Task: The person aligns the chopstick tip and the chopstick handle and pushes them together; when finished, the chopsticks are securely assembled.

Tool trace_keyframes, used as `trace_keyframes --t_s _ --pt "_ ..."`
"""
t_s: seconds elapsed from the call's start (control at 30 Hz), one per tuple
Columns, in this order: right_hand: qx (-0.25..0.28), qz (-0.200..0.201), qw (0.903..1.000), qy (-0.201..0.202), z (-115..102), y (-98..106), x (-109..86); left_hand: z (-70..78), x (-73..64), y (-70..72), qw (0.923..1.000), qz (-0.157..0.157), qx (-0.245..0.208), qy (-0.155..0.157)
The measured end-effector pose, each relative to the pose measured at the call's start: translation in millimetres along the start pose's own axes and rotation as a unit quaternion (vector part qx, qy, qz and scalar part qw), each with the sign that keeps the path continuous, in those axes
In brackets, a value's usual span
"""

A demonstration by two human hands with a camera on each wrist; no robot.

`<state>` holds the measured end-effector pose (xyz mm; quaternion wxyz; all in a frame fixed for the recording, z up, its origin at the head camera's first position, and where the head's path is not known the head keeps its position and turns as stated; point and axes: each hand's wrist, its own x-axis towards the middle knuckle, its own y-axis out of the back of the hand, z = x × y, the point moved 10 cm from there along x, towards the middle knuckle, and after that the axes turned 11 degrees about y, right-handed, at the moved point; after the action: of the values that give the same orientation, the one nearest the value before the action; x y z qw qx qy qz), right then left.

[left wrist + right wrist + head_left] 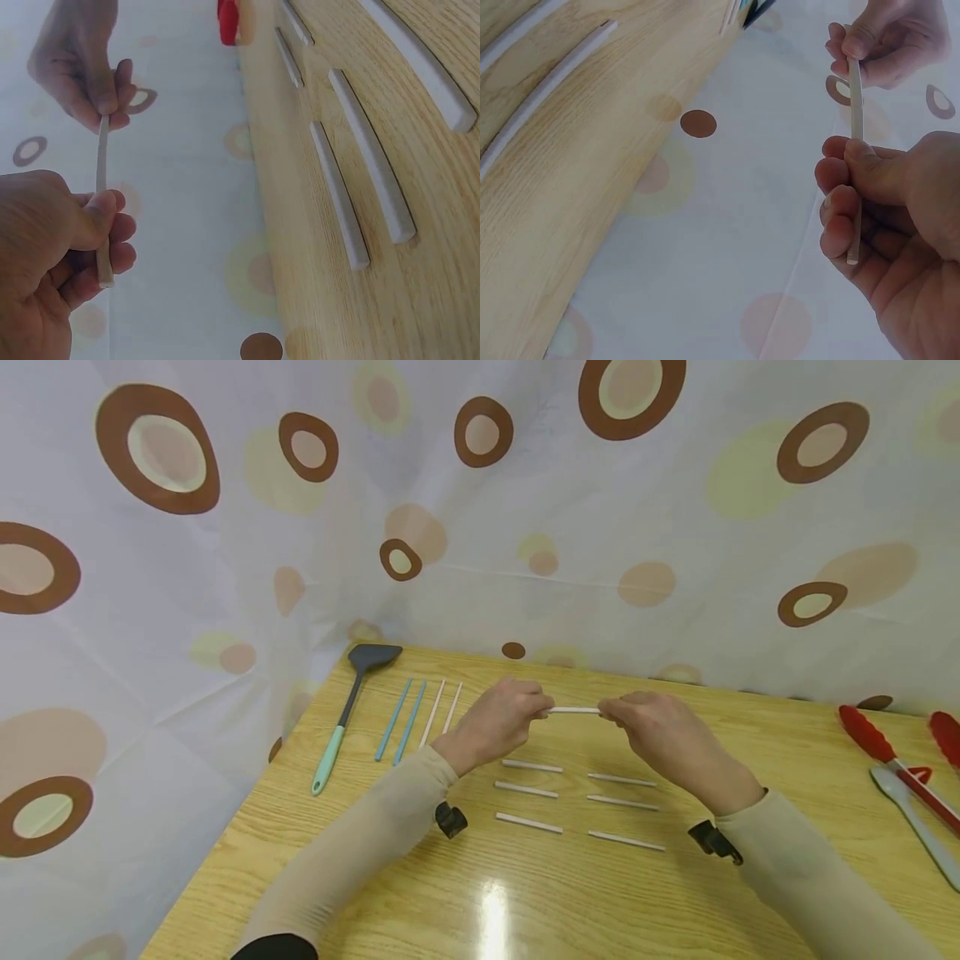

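Both hands (498,718) (671,739) pinch wht stick (575,710) abv wood tbl (420,893) w/ 6 wht pcs (528,823).

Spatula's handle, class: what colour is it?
The handle is mint green, clearest in the head view.

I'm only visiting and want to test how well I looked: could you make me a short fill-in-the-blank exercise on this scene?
1. The stick between the left hand and right hand is coloured ____.
2. The loose short sticks lie on the table in two columns of ____.
3. The chopstick pair nearest the spatula is coloured ____.

Missing words: white; three; blue.
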<state>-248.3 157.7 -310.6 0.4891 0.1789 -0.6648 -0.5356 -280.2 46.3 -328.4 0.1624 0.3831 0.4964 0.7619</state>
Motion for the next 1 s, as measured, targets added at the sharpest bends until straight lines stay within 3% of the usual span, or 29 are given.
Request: trace_keyframes --t_s 0.33,0.63,0.8,1.0 --pt "-0.017 0.006 0.9997 0.015 -4 1 1.6 -0.2 -0.7 -2.0 0.9999 0.006 -0.010 -0.003" --pt "-0.084 -0.047 0.9951 0.019 -4 -8 0.5 1.2 1.8 -18.0 0.9941 -0.075 0.068 0.037" --pt "-0.110 -0.035 0.9927 0.035 -8 -11 2.0 11.6 6.2 -22.0 0.9946 -0.073 0.062 0.039" --pt "-0.114 -0.002 0.9924 0.046 -11 -12 6.9 21.8 10.1 -21.0 0.9935 -0.071 0.085 0.026"
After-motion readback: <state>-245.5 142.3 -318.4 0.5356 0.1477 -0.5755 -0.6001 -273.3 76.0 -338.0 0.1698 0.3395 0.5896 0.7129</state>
